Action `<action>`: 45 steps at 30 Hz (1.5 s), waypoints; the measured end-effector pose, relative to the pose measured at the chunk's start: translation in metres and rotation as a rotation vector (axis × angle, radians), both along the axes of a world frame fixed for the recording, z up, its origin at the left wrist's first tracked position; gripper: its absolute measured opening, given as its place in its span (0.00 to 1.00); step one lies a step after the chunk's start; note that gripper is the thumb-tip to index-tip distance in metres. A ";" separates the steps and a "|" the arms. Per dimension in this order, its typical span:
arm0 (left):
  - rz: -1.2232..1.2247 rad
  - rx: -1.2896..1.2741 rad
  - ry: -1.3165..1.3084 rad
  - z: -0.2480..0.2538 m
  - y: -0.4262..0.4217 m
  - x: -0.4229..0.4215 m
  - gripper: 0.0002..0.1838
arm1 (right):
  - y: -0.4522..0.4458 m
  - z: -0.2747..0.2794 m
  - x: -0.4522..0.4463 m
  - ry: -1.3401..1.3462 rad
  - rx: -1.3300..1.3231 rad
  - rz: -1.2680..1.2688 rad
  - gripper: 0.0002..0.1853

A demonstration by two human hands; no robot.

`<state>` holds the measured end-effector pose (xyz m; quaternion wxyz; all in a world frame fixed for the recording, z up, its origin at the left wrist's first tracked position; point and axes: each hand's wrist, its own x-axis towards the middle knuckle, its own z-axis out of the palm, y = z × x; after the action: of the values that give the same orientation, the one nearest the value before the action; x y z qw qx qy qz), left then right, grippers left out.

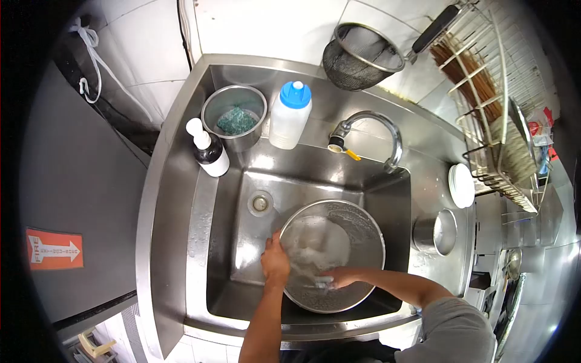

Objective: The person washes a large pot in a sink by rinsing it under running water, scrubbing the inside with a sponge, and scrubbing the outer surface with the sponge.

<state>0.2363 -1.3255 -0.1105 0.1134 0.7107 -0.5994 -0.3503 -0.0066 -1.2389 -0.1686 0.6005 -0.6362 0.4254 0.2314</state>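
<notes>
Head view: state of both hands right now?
Left hand: closed on the rim of the steel bowl.
Right hand: holding a small pale-blue item, too blurred to identify.

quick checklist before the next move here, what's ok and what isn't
1. Left hand at the rim of the metal bowl: ok, at its left side.
2. Right hand inside the bowl: ok, low in it, near the side closest to the person.
3. Pale item by the right hand identified: cannot tell, too blurred.
4. Bowl clear of suds: not ok, foam shows inside.
5. Drain uncovered by the bowl: ok, the bowl sits beside it.
6. Faucet not running: ok, no stream visible.
</notes>
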 end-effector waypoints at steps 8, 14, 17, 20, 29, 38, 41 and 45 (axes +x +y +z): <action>0.080 -0.055 0.030 0.007 0.007 0.003 0.24 | -0.136 0.129 0.069 -0.105 -1.198 -0.017 0.37; 0.100 -0.132 0.034 -0.005 0.016 0.009 0.23 | -0.157 0.048 0.003 0.517 -1.158 -0.211 0.30; 0.120 -0.112 0.020 0.001 0.023 0.000 0.25 | -0.093 0.102 -0.049 0.756 -0.798 -0.658 0.33; 0.163 -0.185 0.013 -0.003 0.036 0.004 0.23 | -0.047 0.081 -0.072 0.822 -0.740 -0.814 0.38; -0.275 -0.153 0.065 -0.038 -0.087 -0.002 0.13 | -0.183 0.050 0.061 0.109 -1.376 0.015 0.24; 0.134 -0.065 0.040 -0.006 -0.004 0.017 0.08 | -0.010 0.062 -0.091 0.553 -0.834 -0.951 0.28; 0.162 -0.155 -0.088 -0.019 0.024 0.020 0.10 | 0.014 0.086 -0.079 0.672 -0.641 -1.137 0.34; -0.093 -0.223 -0.017 -0.018 -0.040 0.014 0.18 | -0.085 0.075 -0.076 0.605 -0.994 -0.676 0.26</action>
<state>0.2508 -1.3651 -0.1284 0.1701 0.6680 -0.6680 -0.2804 -0.0823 -1.3234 -0.0936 0.1298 -0.5761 0.8067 -0.0246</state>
